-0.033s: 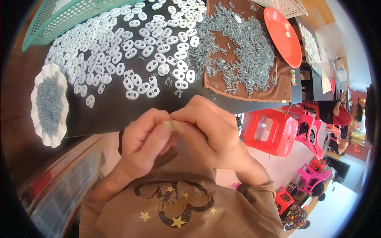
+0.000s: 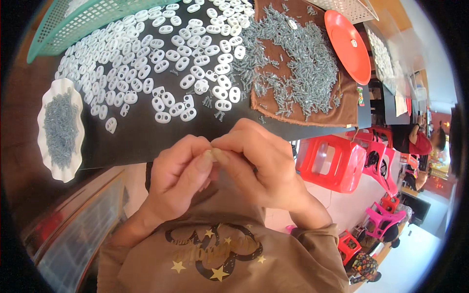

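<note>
In front of my body, just off the table's near edge, my left hand (image 2: 178,171) and my right hand (image 2: 266,163) meet at the fingertips. Thumb and index finger are pinched together on each. Whatever lies between them is hidden by the fingers. Beyond the hands, many white oval plastic pieces with two holes (image 2: 162,117) are spread over the dark table (image 2: 141,139). To their right, a heap of small metal coil springs (image 2: 312,73) covers part of a brown cloth (image 2: 342,115). More springs (image 2: 61,129) fill a white scalloped dish (image 2: 73,168) at the left.
A green perforated basket (image 2: 63,36) stands at the far left. On the far right lies a red oval plate (image 2: 344,44) with one small white piece on it, near a pale basket (image 2: 359,10). A red plastic stool (image 2: 337,163) stands right of my right arm. Other people sit farther off.
</note>
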### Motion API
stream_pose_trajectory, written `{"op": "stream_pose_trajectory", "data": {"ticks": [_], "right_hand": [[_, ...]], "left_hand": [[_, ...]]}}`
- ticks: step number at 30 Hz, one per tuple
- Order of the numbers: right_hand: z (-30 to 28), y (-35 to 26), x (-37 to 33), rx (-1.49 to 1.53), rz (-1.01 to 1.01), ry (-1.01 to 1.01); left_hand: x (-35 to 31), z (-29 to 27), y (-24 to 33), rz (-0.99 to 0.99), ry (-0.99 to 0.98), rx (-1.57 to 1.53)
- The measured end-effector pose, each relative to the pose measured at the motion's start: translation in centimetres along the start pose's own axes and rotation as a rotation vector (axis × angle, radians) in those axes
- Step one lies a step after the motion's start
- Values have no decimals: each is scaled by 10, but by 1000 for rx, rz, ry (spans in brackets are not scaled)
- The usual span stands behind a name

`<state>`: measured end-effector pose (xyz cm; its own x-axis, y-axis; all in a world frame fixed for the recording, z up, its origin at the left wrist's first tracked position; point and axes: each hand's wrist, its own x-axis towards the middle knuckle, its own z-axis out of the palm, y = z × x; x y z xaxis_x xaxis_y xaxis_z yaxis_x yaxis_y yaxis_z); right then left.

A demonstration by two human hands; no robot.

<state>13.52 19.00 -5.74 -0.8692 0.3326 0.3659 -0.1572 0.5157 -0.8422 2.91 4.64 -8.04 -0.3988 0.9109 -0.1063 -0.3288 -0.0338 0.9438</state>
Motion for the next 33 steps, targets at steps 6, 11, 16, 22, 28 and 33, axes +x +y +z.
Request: {"op": "stream_pose_trajectory", "data": {"ticks": [6,11,16,22,28,33], "right_hand": [[-1,-5,3,-182,-75,-14],[5,-7,2,-278,-111,24],[-1,-5,14,-45,59,-5],[-18,0,22,-279,-62,-105],[-91,55,72,-843,49,22],[-101,72,73,-1050,34,-147]], "left_hand": [[9,2,6,211,41,232],[10,2,4,145,117,42],[11,1,6,133,79,-70],[14,-4,5,95,81,54],[20,-6,11,187,99,284],[23,-9,9,150,100,337]]}}
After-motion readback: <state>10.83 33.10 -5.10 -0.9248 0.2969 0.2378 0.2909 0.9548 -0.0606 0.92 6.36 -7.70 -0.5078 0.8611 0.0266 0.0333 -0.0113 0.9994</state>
